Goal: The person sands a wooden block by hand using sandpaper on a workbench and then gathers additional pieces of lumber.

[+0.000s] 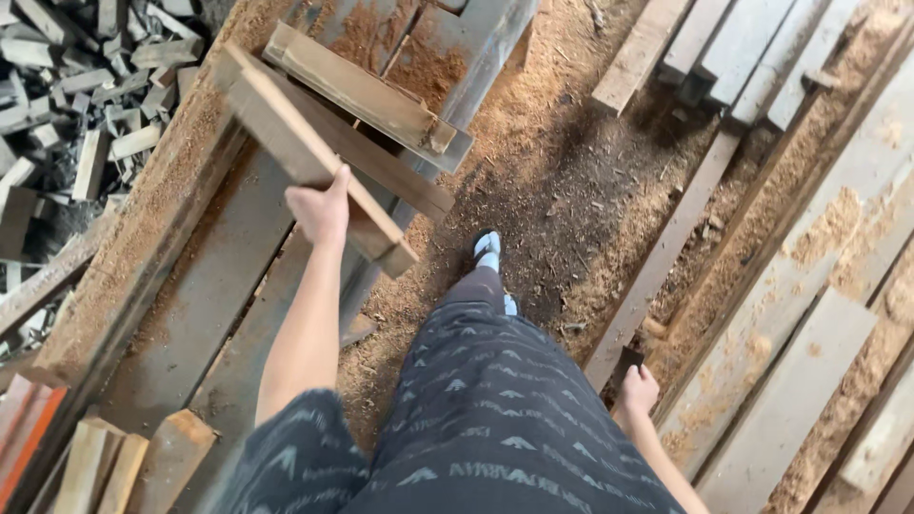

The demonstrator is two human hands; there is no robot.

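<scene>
Two hands in view, and I'm reading them left to right. Far left, a heap of offcuts [81,86] lies beyond the sawdusty bench [143,238]. Over that bench my left hand [321,211] has a short plank [305,157] by its long edge, fingers wrapped shut around it, thumb on top; the plank tilts, its far end up toward the top left, its near end low by the bench's edge. Just beyond it a second plank [357,90] rests across the steel frame. My judgement: a one-handed hold near the low end leaves most of the board's weight hanging out, so I'd keep the wrist firm and the grip tight, and carry the board flat along its length rather than let it swing. Centre frame, a foot in a white shoe [488,247] stands on the sawdust floor [562,181]. Over to the right, my right hand [638,388] hangs low beside a long beam [657,262], curled around something small and dark; I can't tell what it is, nor how tightly it's held. Stacked boards [809,314] run along the right side.
</scene>
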